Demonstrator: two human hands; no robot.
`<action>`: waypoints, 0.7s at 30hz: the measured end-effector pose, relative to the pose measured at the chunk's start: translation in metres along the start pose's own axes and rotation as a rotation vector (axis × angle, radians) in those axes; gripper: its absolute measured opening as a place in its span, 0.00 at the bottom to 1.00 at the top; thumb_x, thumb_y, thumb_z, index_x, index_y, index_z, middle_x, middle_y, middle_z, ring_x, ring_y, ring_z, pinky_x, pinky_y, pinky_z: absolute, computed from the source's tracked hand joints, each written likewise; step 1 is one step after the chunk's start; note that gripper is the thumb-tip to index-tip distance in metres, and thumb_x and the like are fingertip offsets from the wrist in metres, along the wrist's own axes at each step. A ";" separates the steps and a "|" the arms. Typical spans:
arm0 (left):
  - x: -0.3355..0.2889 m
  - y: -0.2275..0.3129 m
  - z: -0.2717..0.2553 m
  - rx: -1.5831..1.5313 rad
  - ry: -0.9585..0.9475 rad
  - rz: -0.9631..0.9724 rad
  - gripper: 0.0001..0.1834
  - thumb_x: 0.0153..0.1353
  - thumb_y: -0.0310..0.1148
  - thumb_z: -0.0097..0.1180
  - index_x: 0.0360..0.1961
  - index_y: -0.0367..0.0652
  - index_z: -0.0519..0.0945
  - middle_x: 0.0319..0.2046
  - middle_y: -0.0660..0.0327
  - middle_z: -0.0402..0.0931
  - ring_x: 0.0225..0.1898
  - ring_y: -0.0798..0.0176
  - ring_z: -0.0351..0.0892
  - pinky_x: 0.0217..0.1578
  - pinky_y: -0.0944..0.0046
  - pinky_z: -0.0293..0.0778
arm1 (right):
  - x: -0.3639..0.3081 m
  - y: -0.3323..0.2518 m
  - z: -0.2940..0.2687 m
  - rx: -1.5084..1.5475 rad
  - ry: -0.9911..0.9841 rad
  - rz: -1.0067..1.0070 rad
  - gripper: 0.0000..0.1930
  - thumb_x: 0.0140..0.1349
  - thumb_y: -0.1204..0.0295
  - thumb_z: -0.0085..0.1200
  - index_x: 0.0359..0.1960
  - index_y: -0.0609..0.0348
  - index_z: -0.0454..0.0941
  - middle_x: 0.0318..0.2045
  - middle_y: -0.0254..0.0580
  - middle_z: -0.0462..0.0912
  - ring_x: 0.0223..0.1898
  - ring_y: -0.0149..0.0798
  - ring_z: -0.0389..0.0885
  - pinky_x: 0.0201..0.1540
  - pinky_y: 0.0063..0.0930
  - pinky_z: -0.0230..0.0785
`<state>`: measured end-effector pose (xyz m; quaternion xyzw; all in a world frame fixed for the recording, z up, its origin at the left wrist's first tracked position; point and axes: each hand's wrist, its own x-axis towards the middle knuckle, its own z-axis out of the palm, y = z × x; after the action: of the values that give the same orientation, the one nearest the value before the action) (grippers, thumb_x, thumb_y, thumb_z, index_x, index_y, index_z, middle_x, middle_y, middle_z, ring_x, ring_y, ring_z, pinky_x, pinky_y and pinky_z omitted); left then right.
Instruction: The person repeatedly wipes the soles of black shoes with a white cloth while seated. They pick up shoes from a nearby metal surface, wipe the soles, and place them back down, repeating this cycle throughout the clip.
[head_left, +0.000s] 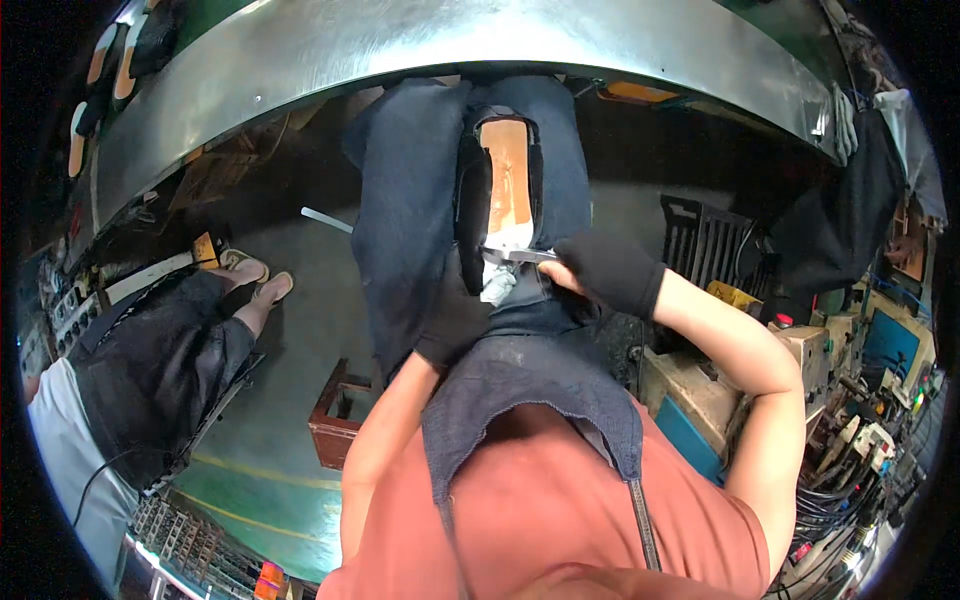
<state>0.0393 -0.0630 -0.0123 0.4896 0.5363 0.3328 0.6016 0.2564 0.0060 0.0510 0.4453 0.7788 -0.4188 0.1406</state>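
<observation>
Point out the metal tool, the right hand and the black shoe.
Metal tool (pixel 528 256): head view, on its shaft.
Right hand (pixel 608 270): head view, on its gloved back.
Black shoe (pixel 506 175): head view, on its tan panel.

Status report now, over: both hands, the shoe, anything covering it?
Right hand gripping metal tool. Left hand by near end of shoe. Shoe tan face up. Tool partly covers near end.

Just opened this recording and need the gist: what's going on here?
A person has a black shoe tan side up in their lap. The right hand grips a metal tool, its far end at the white material by the shoe's near end. The left hand is by the shoe's lower left, its fingers hard to make out. Another person is off to the left.
</observation>
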 end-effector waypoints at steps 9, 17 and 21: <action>0.029 -0.013 0.010 -0.064 0.180 -0.020 0.15 0.63 0.36 0.54 0.46 0.36 0.73 0.37 0.60 0.77 0.38 0.67 0.76 0.40 0.67 0.72 | -0.005 0.024 -0.017 0.024 -0.239 0.021 0.24 0.66 0.50 0.42 0.35 0.59 0.79 0.31 0.55 0.81 0.34 0.55 0.81 0.36 0.44 0.72; 0.036 -0.056 0.014 -0.530 0.067 -0.069 0.27 0.53 0.31 0.65 0.53 0.35 0.69 0.44 0.57 0.76 0.45 0.62 0.76 0.46 0.63 0.73 | -0.004 -0.039 -0.031 0.085 0.197 -0.487 0.21 0.64 0.52 0.46 0.35 0.60 0.79 0.27 0.55 0.80 0.31 0.54 0.81 0.35 0.42 0.72; 0.025 -0.003 -0.001 -0.037 0.010 0.167 0.37 0.47 0.35 0.70 0.55 0.36 0.65 0.48 0.54 0.73 0.48 0.61 0.74 0.49 0.63 0.70 | -0.007 -0.016 -0.011 -0.037 0.081 -0.184 0.24 0.64 0.50 0.46 0.27 0.62 0.78 0.23 0.56 0.78 0.27 0.56 0.79 0.31 0.44 0.71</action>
<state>0.0431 -0.0404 -0.0236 0.5196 0.4904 0.3941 0.5782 0.2491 0.0064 0.0700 0.3857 0.8291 -0.3971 0.0780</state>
